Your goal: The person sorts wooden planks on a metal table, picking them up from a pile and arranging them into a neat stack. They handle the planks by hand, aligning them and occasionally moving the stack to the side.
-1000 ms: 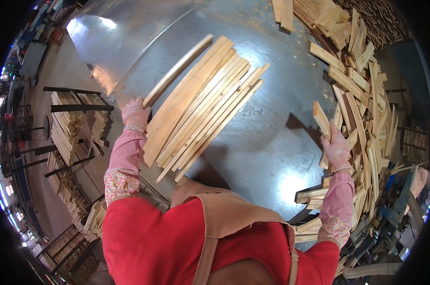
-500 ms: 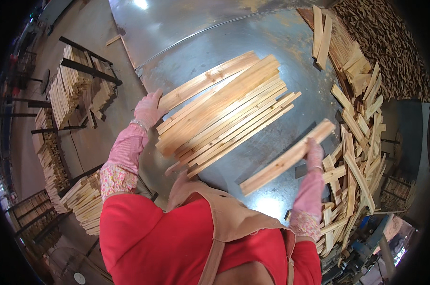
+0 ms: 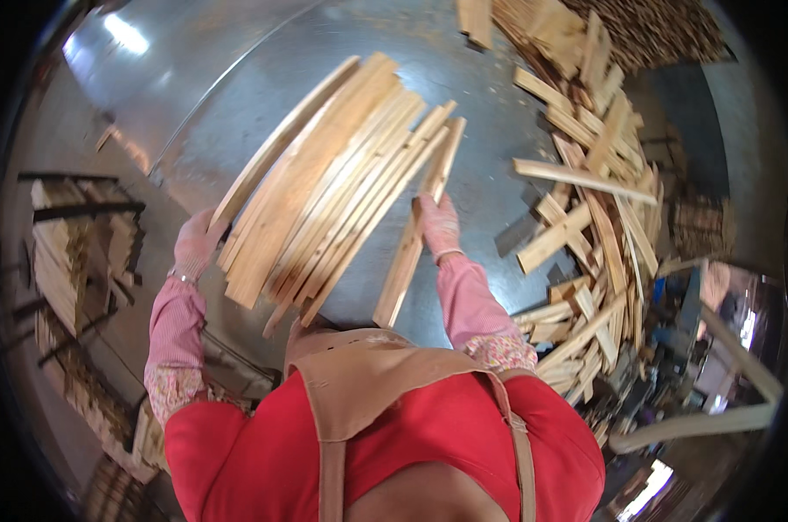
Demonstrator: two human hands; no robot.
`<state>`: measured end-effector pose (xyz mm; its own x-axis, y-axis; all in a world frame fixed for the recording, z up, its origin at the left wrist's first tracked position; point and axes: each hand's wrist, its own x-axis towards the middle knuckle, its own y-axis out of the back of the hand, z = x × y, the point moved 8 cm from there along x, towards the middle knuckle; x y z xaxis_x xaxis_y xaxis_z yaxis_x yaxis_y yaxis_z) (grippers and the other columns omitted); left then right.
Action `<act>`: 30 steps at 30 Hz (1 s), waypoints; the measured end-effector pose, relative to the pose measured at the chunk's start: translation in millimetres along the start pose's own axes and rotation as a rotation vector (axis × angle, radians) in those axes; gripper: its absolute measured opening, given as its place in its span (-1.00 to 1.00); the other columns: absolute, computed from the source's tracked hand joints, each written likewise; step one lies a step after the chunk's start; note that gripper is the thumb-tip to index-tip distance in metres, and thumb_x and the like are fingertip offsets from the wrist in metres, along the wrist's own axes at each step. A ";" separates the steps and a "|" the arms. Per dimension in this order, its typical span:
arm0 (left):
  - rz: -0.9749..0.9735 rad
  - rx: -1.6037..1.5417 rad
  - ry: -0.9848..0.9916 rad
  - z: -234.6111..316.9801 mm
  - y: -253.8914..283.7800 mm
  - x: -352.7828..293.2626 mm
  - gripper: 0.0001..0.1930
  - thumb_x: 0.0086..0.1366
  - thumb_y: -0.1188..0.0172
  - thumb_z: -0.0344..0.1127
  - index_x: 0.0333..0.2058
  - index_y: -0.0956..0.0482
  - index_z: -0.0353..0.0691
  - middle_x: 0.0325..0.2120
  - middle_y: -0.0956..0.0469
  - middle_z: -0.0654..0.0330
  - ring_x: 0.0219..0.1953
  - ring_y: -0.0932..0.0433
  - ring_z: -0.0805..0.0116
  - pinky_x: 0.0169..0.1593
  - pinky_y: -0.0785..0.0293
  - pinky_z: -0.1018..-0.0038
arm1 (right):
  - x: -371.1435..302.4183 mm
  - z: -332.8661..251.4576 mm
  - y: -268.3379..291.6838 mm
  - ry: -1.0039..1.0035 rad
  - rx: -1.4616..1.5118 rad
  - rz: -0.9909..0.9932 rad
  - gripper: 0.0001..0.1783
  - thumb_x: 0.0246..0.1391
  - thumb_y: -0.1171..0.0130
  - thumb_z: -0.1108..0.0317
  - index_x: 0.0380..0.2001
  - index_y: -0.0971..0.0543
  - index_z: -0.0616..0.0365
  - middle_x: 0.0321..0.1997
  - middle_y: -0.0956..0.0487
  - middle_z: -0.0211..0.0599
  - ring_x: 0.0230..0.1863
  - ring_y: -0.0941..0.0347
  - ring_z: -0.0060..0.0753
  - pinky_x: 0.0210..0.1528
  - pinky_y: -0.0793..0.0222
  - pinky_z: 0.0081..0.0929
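My left hand (image 3: 198, 244), in a pink glove, is closed on the near end of the leftmost wooden board (image 3: 281, 139), which now shows a narrow face. Next to that board lies a row of pale wooden boards (image 3: 328, 165), side by side on the metal tabletop (image 3: 237, 96). To the right of the row, my gloved right hand (image 3: 439, 228) grips a separate wooden board (image 3: 403, 261) near its middle. This board's far end comes close to the row; whether they touch I cannot tell.
A jumbled heap of loose wooden boards (image 3: 598, 217) covers the table's right side. Two short boards (image 3: 476, 22) lie at the far edge. Racks of stacked wood (image 3: 59, 252) stand on the floor at left. Machinery (image 3: 663, 348) stands at the lower right.
My right hand has brought its board leftward, up beside the row, and turned it steeper. The leftmost board under my left hand has tipped toward its edge. The whole view has swung round.
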<state>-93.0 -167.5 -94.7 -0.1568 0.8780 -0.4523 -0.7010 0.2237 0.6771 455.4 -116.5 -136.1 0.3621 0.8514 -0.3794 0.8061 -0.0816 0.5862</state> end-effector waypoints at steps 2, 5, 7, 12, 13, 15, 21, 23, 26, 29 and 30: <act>-0.073 -0.174 0.019 -28.3 -20.8 11.7 -0.54 0.51 -0.16 -0.01 0.11 -0.70 -0.27 -0.07 -0.73 -0.09 0.03 -0.69 0.11 0.17 -0.50 0.28 | -6.2 -12.0 -18.3 0.053 0.174 -0.013 -0.34 0.35 -0.17 -0.09 0.24 -0.52 0.25 0.05 -0.66 0.13 0.09 -0.57 0.08 0.18 -0.45 -0.13; -0.063 -0.238 -0.021 -16.2 -28.4 16.4 -0.50 0.56 -0.09 0.03 0.08 -0.69 -0.32 -0.11 -0.74 -0.08 -0.04 -0.67 0.12 0.16 -0.50 0.31 | -34.7 -59.7 -48.5 0.103 0.261 -0.113 -0.17 0.43 -0.05 -0.22 0.47 -0.35 0.23 0.36 -0.51 0.33 0.45 -0.38 0.31 0.45 -0.29 -0.09; -0.115 -0.141 0.003 -13.3 -26.7 21.8 -0.51 0.56 -0.08 0.02 0.05 -0.69 -0.33 -0.11 -0.75 -0.06 -0.04 -0.67 0.14 0.16 -0.50 0.32 | -26.3 -42.7 -45.3 0.069 0.210 -0.098 -0.08 0.42 -0.07 -0.26 0.51 -0.29 0.30 0.46 -0.44 0.30 0.55 -0.29 0.23 0.55 -0.16 -0.17; -0.003 -0.503 0.009 -38.4 -27.7 18.4 -0.53 0.59 -0.05 -0.01 0.09 -0.68 -0.32 -0.05 -0.73 -0.07 -0.02 -0.66 0.03 0.20 -0.49 0.27 | 48.7 20.1 51.1 0.187 0.047 0.168 -0.28 0.45 0.04 -0.21 0.07 -0.56 0.37 0.04 -0.64 0.06 0.06 -0.56 -0.01 0.16 -0.39 -0.18; 0.106 -0.108 -0.006 32.2 -4.1 6.6 -0.54 0.58 -0.11 -0.09 0.19 -0.62 -0.37 0.08 -0.70 -0.05 0.06 -0.65 0.05 0.27 -0.46 0.29 | 79.0 46.6 87.7 0.123 0.054 0.233 -0.32 0.44 0.03 -0.21 -0.14 -0.60 0.33 -0.21 -0.67 -0.08 -0.18 -0.59 -0.13 -0.06 -0.45 -0.14; 0.343 -0.101 -0.090 39.6 13.2 -5.6 -0.54 0.55 -0.16 -0.16 0.22 -0.59 -0.40 0.13 -0.67 -0.04 0.12 -0.63 0.06 0.30 -0.46 0.31 | 119.6 42.7 138.7 -0.046 0.409 0.338 -0.31 0.38 -0.05 -0.27 -0.18 -0.47 0.31 -0.43 -0.50 -0.23 -0.43 -0.43 -0.32 -0.39 -0.34 -0.14; 0.443 0.078 -0.353 172.8 -32.9 -70.4 -0.65 0.48 -0.22 -0.34 0.13 -0.65 -0.42 0.09 -0.68 -0.01 0.14 -0.64 0.11 0.21 -0.58 0.22 | 218.2 36.5 198.8 -0.318 0.163 0.560 0.44 -0.03 -0.54 -0.24 0.55 0.00 0.57 0.37 -0.50 0.38 0.28 -0.57 0.03 0.21 -0.54 -0.19; 0.238 0.097 -0.744 242.5 -82.2 -101.4 -0.59 0.25 -0.34 -0.43 0.09 -0.68 -0.33 -0.11 -0.73 -0.01 -0.13 -0.70 -0.04 0.00 -0.65 0.16 | 232.8 35.0 204.1 -0.330 0.160 0.584 0.36 -0.06 -0.58 -0.18 0.51 -0.11 0.54 0.35 -0.54 0.33 0.28 -0.58 0.00 0.33 -0.46 -0.29; 0.026 0.140 -0.805 296.1 -170.7 -137.2 -0.53 0.13 -0.45 -0.34 0.04 -0.65 -0.26 -0.07 -0.69 -0.01 -0.01 -0.66 -0.05 0.08 -0.58 0.09 | 292.4 59.6 195.7 -0.279 0.299 0.455 -0.14 0.03 -0.55 -0.04 0.17 -0.53 0.47 -0.02 -0.71 0.03 -0.14 -0.67 -0.18 -0.04 -0.56 -0.31; 0.023 0.305 -0.750 291.5 -237.8 -146.8 -0.29 0.06 -0.59 -0.20 0.20 -0.54 -0.19 0.25 -0.43 -0.13 0.22 -0.52 -0.17 0.24 -0.50 0.04 | 251.0 16.7 185.4 -0.163 0.403 0.233 -0.40 0.15 -0.47 0.05 0.02 -0.64 0.38 -0.27 -0.72 -0.24 -0.46 -0.60 -0.38 -0.43 -0.50 -0.35; 0.056 0.391 -0.661 287.5 -248.7 -135.2 -0.23 0.05 -0.59 -0.21 0.24 -0.47 -0.15 0.31 -0.35 -0.14 0.33 -0.39 -0.21 0.27 -0.48 0.00 | 247.9 26.2 195.0 -0.121 0.455 0.254 -0.44 0.17 -0.45 0.08 0.04 -0.63 0.34 -0.27 -0.72 -0.28 -0.47 -0.60 -0.42 -0.46 -0.47 -0.39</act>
<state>302.5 -220.1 -35.1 0.3496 0.9353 -0.0539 -0.3881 0.1969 0.9003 714.7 65.1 -134.6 0.6019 0.7120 -0.3616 0.7978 -0.5166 0.3108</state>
